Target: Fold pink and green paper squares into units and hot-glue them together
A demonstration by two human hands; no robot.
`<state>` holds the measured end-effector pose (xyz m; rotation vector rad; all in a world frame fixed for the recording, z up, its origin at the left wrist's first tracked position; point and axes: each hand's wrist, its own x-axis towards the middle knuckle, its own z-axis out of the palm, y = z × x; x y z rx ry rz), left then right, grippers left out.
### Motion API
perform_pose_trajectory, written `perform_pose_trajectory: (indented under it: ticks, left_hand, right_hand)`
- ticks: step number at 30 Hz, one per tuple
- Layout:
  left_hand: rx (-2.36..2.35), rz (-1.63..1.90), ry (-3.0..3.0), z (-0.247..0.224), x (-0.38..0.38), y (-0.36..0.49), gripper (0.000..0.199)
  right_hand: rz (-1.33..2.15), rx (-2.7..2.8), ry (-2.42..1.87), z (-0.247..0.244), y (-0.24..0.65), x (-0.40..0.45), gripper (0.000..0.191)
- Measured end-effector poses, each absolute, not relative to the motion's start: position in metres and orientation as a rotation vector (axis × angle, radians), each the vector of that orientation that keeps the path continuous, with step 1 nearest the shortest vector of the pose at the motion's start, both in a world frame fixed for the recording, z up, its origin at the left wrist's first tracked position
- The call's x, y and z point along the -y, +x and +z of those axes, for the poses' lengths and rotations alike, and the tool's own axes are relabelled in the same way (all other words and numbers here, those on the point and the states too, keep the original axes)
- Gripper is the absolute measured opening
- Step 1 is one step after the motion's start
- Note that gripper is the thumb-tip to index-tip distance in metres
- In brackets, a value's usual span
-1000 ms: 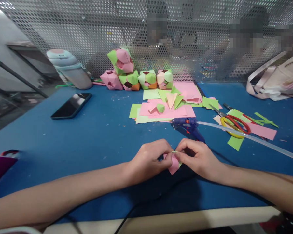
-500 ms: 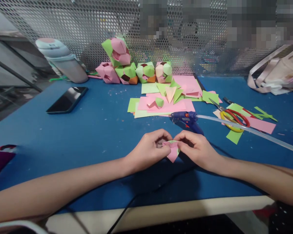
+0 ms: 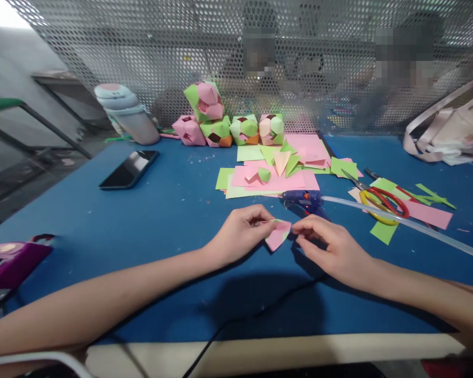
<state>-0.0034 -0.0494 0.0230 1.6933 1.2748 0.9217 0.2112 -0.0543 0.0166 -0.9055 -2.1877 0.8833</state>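
Observation:
A small folded pink and green paper piece point(image 3: 278, 235) is pinched between the thumb and fingers of my left hand point(image 3: 242, 233). Just right of the paper, my right hand point(image 3: 331, 247) has its thumb and fingers apart, with nothing between them. Beyond the hands lies a blue glue gun point(image 3: 303, 199) with a long clear glue stick in its back end. Pink and green sheets point(image 3: 246, 178) with folded pieces on them lie behind it. To the right, scissors point(image 3: 382, 202) with red and yellow handles rest over paper scraps.
Several folded paper balls point(image 3: 243, 130) stand along the perforated metal screen point(image 3: 220, 47). A phone point(image 3: 129, 169), a bottle point(image 3: 132, 118) and a purple pouch point(image 3: 13, 268) are on the left. A pale bag point(image 3: 465, 128) sits at the right; a black cable crosses the near side.
My right hand has let go of the paper piece and moved slightly right, its fingers parted. My left hand still holds the paper. The camera view has shifted.

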Motion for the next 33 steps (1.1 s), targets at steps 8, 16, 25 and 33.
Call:
perform_pose_trajectory:
  ticks: [8,16,25,33]
  left_hand:
    - [-1.333,0.995,1.516,0.026,0.020,-0.020,0.028]
    - [-1.252,1.172,1.264,0.026,0.001,-0.035,0.027]
    - [-0.976,1.229,0.943,0.045,-0.016,-0.014,0.042]
    - [-0.995,1.198,0.944,0.034,-0.022,-0.016,0.039]
  right_hand:
    - [0.596,2.423,-0.713,0.011,0.253,0.062,0.027]
    - [0.405,2.318,-1.007,0.011,0.278,0.049,0.013]
    - [0.367,2.311,-1.386,-0.007,0.275,0.029,0.040]
    - [0.545,2.256,-1.388,-0.006,0.252,0.018,0.039]
